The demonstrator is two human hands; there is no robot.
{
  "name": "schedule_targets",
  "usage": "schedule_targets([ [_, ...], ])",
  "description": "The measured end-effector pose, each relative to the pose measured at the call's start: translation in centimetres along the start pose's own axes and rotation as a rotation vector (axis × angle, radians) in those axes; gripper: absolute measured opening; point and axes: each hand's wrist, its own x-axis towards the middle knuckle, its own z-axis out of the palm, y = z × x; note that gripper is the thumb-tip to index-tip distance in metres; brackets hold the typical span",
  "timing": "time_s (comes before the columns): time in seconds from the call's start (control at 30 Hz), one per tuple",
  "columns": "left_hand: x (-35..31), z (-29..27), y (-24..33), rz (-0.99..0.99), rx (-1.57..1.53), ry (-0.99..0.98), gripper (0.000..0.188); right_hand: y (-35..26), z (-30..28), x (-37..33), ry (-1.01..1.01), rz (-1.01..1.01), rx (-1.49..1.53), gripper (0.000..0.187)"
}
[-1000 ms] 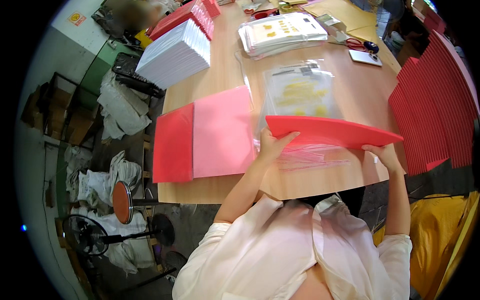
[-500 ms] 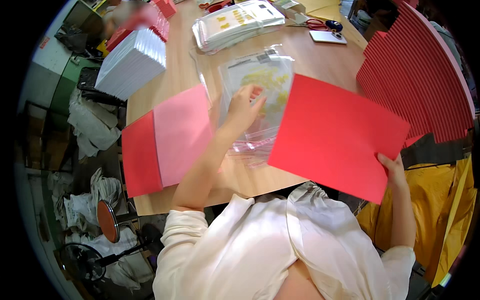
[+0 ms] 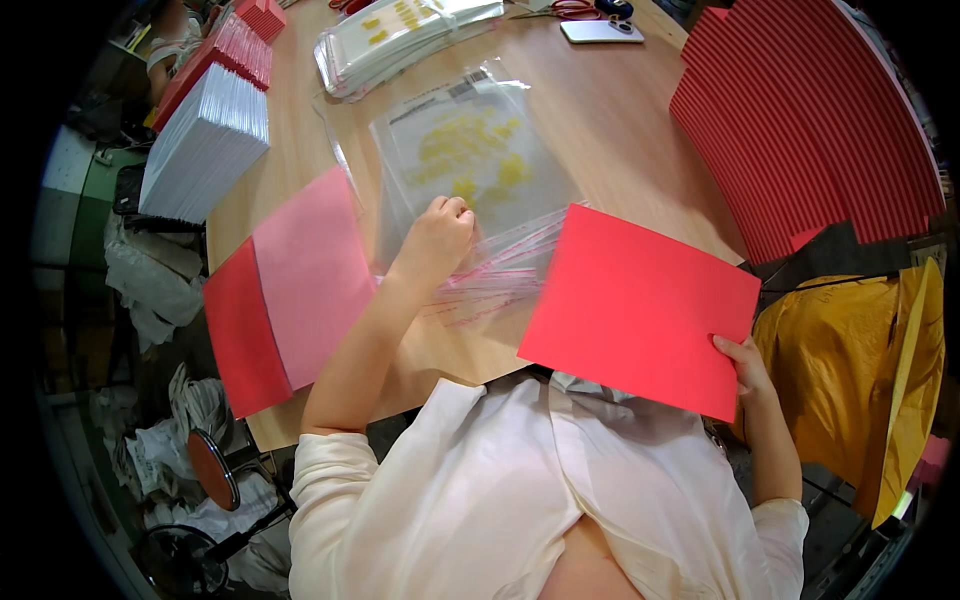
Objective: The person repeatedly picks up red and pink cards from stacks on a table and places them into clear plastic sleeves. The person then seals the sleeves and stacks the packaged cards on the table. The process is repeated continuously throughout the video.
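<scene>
Head view: right hand (image 3: 750, 368) in pinch on red board (image 3: 640, 310), left hand (image 3: 437, 240) (curled, grip unclear) over plastic bags (image 3: 465, 150).

Stacked red boards (image 3: 810, 130) and plastic bags (image 3: 465, 165) mark a workshop.

pale wooden table (image 3: 620, 130) | round reddish-brown stool (image 3: 210, 468) | green-and-white wall (image 3: 90, 205)

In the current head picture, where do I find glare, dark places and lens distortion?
In the head view, whitish glare shows on the clear plastic bags, while the red board looks evenly lit; in that head view, the black fan at lower left sits in dimness, and the red stack bows near the right rim.
</scene>
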Motion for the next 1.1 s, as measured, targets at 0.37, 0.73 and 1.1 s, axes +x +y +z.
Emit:
schedule_targets([
  [0.37, -0.6, 1.5, 0.4, -0.148, -0.026, 0.31, 0.01, 0.7, 2.3, 1.6, -0.101, 0.099, 0.055, 0.037],
  [0.73, -3.7, 0.3, 7.2, -0.563, -0.255, 0.607, 0.01, 2.3, 4.6, 2.9, -0.02, 0.076, 0.169, 0.035],
  [1.1, -5.3, 2.7, 8.3, -0.835, -1.623, 0.791, 0.064, 3.9, 6.2, 2.7, 0.0, 0.037, 0.198, 0.028],
])
